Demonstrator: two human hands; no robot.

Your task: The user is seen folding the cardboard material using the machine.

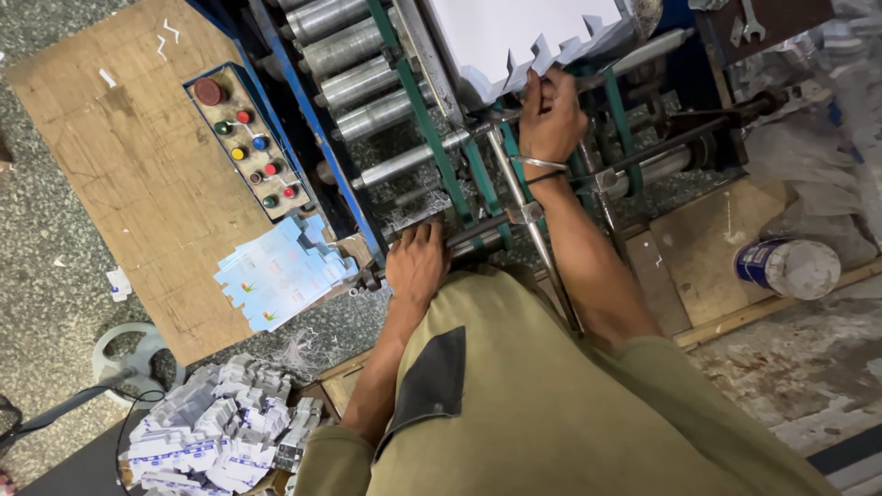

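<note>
Up top, I am seeing right hand [549, 118] pinching white notched card stack [514, 37], steadying it; left hand [416, 262] lying flat on dark metal bar [478, 234], bracing.

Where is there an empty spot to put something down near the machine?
The wooden board has bare room left of the button panel and above the fanned blue cards. Another bare wooden patch lies beside the tin can. It is crowded around the metal rollers, where the right hand touches the white card stack and the left hand rests.
</note>
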